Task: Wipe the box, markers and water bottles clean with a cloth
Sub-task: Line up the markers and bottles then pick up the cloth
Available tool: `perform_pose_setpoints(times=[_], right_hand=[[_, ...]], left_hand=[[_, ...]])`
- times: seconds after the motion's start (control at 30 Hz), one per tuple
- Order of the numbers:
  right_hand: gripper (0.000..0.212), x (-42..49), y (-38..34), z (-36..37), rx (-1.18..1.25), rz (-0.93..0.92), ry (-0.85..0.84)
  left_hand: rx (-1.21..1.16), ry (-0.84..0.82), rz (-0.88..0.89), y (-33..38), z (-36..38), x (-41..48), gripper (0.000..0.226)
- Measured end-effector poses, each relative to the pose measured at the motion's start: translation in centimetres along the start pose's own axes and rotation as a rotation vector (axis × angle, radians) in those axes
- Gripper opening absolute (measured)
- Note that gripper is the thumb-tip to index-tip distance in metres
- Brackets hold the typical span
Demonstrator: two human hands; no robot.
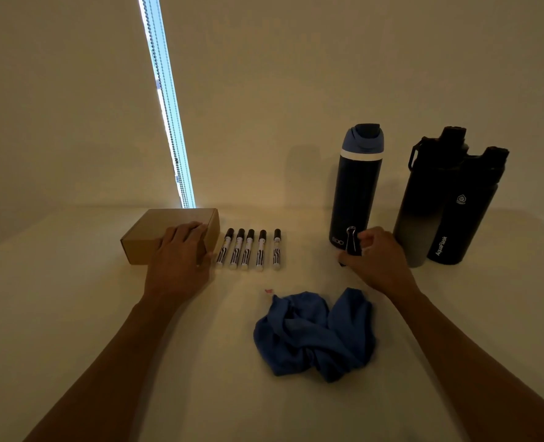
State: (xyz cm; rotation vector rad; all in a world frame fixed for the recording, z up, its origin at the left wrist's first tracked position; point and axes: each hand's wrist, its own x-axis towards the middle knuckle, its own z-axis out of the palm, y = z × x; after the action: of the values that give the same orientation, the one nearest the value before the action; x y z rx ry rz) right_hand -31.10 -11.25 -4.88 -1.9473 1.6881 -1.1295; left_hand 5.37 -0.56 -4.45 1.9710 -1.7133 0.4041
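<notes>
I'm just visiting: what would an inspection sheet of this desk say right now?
surface: pale table, dimly lit.
job's things: cardboard box at the left; five markers in a row beside it; three water bottles upright at the right; blue cloth crumpled in front, untouched.
clutter: black binder clip; tiny pink scrap by the cloth.
grippers: left hand grips the box's near right corner; right hand pinches the binder clip.
cables: nothing seen; a bead cord hangs in the window gap.
surroundings: pale blinds on either side of that bright gap.
</notes>
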Motion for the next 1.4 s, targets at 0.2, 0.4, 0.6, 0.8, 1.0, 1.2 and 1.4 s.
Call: perform_pose_setpoints(times=[0.2, 0.4, 0.6, 0.8, 1.0, 1.2, 1.4], right_hand=[[0.046, -0.5, -1.2, 1.6, -0.032, -0.066, -0.052], [0.039, 0.5, -3.7, 5.0, 0.001, -0.150, -0.122], [0.036, 2.6, -4.7, 7.0, -0.017, -0.171, -0.082], [0.041, 2.3, -4.4, 7.2, 0.045, -0.176, -0.059], [0.033, 0.1, -6.8, 5.5, 0.087, -0.426, 0.017], [0.047, -1.6, -7.8, 6.7, -0.059, -0.546, -0.363], [0.042, -1.2, -7.6, 8.3, -0.106, -0.551, -0.358]], left_hand=[[-0.003, 0.008, 0.007, 0.1, 0.1, 0.0, 0.061], [-0.015, 0.008, 0.005, 0.1, 0.2, 0.0, 0.061], [-0.005, 0.026, 0.016, -0.3, 0.5, 0.2, 0.060], [0.004, 0.031, 0.011, -0.4, 0.7, 0.3, 0.064], [-0.051, 0.035, 0.087, -0.2, 0.3, 0.0, 0.071], [-0.124, 0.013, 0.266, 1.2, 0.2, -0.5, 0.055], [-0.188, -0.048, 0.369, 2.3, 1.2, -0.4, 0.037]])
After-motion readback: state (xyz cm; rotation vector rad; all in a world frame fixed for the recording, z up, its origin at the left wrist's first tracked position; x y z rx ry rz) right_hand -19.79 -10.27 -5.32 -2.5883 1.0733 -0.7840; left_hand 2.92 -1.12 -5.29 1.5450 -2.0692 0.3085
